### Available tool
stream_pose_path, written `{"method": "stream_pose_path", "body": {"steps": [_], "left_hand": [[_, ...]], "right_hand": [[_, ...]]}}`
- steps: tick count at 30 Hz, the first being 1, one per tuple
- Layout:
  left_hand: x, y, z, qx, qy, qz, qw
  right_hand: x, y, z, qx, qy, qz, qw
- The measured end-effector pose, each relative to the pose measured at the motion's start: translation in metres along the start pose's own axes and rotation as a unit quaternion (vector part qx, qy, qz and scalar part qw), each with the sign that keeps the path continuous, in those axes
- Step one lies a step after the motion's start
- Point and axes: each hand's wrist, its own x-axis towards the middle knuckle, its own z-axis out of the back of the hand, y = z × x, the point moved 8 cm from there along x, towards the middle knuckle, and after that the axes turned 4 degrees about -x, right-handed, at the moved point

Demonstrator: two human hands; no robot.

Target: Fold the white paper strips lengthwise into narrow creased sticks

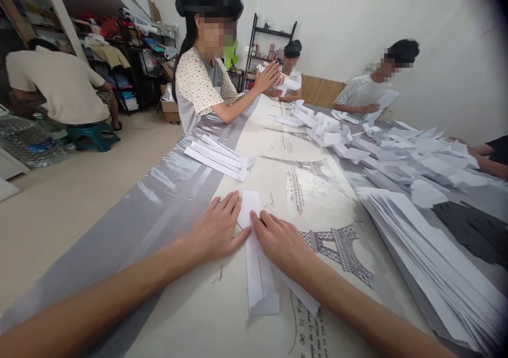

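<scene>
A white sheet of paper folded into a long narrow strip (260, 286) lies lengthwise in front of me on the table cover. My left hand (222, 225) rests flat at its left edge, fingers stretched out and the thumb reaching over the paper. On the other side, my right hand (280, 241) has its fingers curled together, with thumb and index finger at the paper's right edge; the fingers hide part of the fold. Another white paper (299, 289) sticks out from beneath my right wrist.
Several folded paper strips (218, 157) lie ahead to the left. Along the right are a stack of long papers (420, 262), a dark cloth-like item (472, 231) and a heap of folded papers (397, 151). Co-workers sit around the table; one person (59, 85) sits on a green stool (93, 135).
</scene>
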Motion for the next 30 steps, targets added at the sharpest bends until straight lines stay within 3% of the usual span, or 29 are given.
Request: {"method": "stream_pose_path", "body": {"steps": [5, 12, 15, 19, 24, 30], "left_hand": [[0.001, 0.007, -0.006, -0.013, 0.036, 0.039, 0.999], [0.005, 0.015, -0.006, -0.056, 0.066, 0.039, 0.995], [0.005, 0.017, -0.006, -0.061, 0.093, 0.047, 0.993], [0.004, 0.016, -0.005, -0.051, 0.107, 0.044, 0.992], [0.003, 0.012, -0.002, -0.038, 0.082, 0.017, 0.996], [0.002, 0.010, -0.004, -0.047, 0.107, -0.050, 0.992]], "right_hand": [[-0.032, 0.003, 0.004, -0.013, -0.036, 0.050, 0.998], [-0.095, 0.002, 0.011, -0.013, -0.073, 0.064, 0.995], [-0.117, 0.002, 0.014, -0.015, -0.075, 0.051, 0.996], [-0.126, -0.001, 0.019, 0.033, -0.074, 0.005, 0.997], [-0.126, -0.017, 0.018, 0.091, -0.007, -0.021, 0.996], [-0.130, -0.073, 0.013, 0.191, 0.122, -0.075, 0.971]]}}
